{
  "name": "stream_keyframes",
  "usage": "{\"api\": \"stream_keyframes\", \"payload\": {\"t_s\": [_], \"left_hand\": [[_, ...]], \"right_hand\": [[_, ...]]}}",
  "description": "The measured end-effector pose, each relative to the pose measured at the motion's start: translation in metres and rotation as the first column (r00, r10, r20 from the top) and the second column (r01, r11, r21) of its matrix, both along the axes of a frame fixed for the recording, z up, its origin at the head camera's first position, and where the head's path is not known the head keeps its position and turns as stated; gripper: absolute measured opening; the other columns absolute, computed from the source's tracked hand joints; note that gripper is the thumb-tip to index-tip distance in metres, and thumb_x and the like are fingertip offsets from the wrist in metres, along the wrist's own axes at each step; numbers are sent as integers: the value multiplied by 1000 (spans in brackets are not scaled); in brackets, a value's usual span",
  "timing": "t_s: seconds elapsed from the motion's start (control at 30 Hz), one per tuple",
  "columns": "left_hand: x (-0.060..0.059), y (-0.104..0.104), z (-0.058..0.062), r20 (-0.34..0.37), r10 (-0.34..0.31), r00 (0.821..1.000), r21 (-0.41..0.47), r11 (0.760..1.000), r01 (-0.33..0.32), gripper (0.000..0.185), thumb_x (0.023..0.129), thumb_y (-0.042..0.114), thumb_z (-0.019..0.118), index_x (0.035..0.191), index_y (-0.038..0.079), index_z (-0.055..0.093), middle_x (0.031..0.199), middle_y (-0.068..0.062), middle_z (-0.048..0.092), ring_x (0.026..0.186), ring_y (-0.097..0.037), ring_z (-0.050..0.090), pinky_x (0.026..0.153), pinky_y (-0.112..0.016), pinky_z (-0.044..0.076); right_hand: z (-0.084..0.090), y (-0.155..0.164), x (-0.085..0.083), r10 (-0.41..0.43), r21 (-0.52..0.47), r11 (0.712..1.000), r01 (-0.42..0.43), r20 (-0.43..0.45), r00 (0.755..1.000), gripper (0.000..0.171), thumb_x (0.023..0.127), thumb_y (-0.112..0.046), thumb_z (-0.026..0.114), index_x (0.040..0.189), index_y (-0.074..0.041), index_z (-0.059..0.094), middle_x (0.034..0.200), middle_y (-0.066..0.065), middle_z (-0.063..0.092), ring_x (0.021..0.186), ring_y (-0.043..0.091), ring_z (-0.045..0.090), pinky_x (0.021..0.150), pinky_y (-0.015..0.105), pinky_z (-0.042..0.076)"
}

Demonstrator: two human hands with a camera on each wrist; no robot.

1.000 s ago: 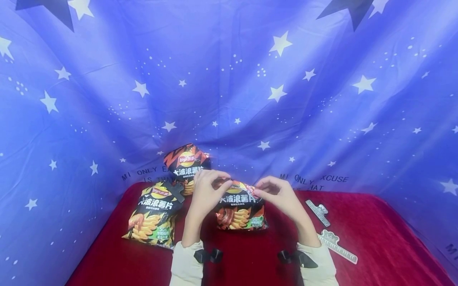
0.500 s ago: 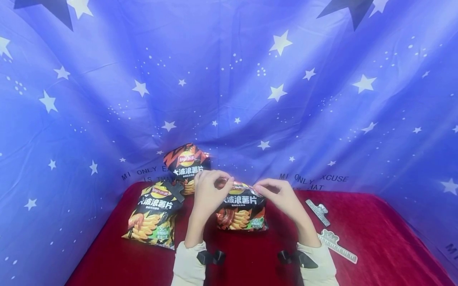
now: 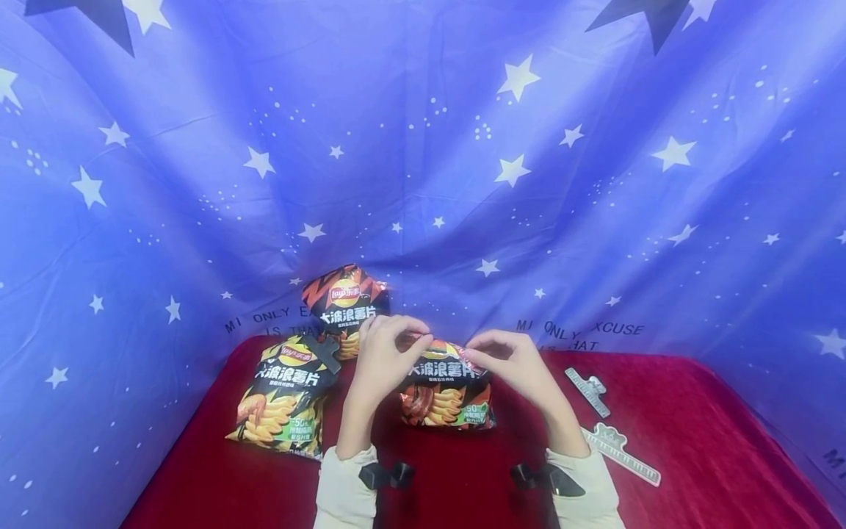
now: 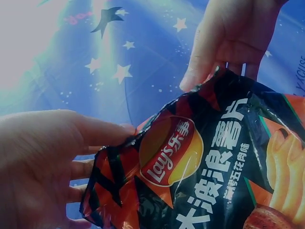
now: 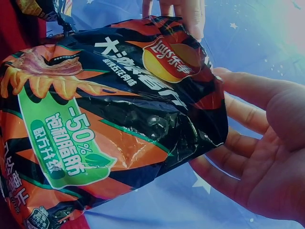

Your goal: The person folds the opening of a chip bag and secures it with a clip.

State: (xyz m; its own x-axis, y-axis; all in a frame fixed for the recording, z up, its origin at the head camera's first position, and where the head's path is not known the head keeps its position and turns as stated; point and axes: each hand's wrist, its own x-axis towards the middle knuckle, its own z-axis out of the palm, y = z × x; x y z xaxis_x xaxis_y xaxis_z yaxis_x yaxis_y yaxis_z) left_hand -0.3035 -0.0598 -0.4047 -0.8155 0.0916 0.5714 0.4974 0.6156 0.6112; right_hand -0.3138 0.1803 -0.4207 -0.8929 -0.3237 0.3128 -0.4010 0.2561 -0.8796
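Note:
A black and orange potato chip bag (image 3: 443,397) stands upright on the table between both hands. My left hand (image 3: 386,353) pinches the left part of its top edge, thumb in front and fingers behind, as the left wrist view shows. At the right end of that edge, my right hand (image 3: 512,364) has its thumb on the near side and its fingers behind the bag (image 5: 143,109). The top edge (image 4: 167,102) runs fairly straight between the two thumbs. Part of the bag's upper left is hidden behind my left hand in the head view.
To the left lies a second chip bag (image 3: 277,397) with a black clip (image 3: 324,354) on its top corner. Another chip bag (image 3: 344,297) leans behind it. Two pale clips, a smaller one (image 3: 587,391) and a larger one (image 3: 624,455), lie on the red tablecloth (image 3: 694,426) at right.
The bag's top edge has shifted slightly between the fingers, and the red flap near my right hand shows less. Both hands have moved only a little, staying at the edge.

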Motion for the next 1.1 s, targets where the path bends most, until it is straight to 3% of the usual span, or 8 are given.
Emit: {"api": "stream_keyframes", "payload": {"t_s": [0.37, 0.53, 0.7, 1.1], "left_hand": [[1, 2, 0, 0, 0, 1000, -70, 998, 0, 12, 88, 23, 79, 100, 20, 80, 98, 3, 77, 99, -24, 60, 115, -60, 28], [2, 3, 0, 35, 29, 999, -85, 996, -26, 17, 87, 37, 80, 94, 22, 80, 96, 5, 76, 103, -23, 57, 121, -63, 17], [2, 3, 0, 23, 26, 999, -103, 994, -23, 17, 85, 37, 82, 94, 24, 80, 96, 7, 78, 105, -21, 58, 121, -68, 11], [2, 7, 1, -23, 25, 999, -39, 999, -26, 6, 86, 26, 82, 85, 20, 80, 84, 6, 76, 98, -19, 58, 122, -69, 6]], "right_hand": [[0, -3, 0, 4, 3, 1000, -4, 9, 1000, 22, 89, -12, 78, 109, -4, 75, 103, 17, 76, 80, 11, 73, 76, 31, 62], [-1, -3, -1, 10, 7, 1000, -9, -26, 1000, 18, 88, -12, 78, 104, -5, 77, 97, 15, 76, 79, 12, 72, 75, 30, 62], [-3, -3, -2, -2, 24, 1000, 3, -67, 998, 15, 88, -10, 79, 102, -4, 77, 96, 14, 76, 82, 11, 72, 77, 28, 61], [-1, -6, 0, -25, 11, 1000, 26, -46, 999, 15, 87, -10, 79, 101, -5, 78, 95, 11, 77, 83, 11, 72, 77, 28, 61]]}}
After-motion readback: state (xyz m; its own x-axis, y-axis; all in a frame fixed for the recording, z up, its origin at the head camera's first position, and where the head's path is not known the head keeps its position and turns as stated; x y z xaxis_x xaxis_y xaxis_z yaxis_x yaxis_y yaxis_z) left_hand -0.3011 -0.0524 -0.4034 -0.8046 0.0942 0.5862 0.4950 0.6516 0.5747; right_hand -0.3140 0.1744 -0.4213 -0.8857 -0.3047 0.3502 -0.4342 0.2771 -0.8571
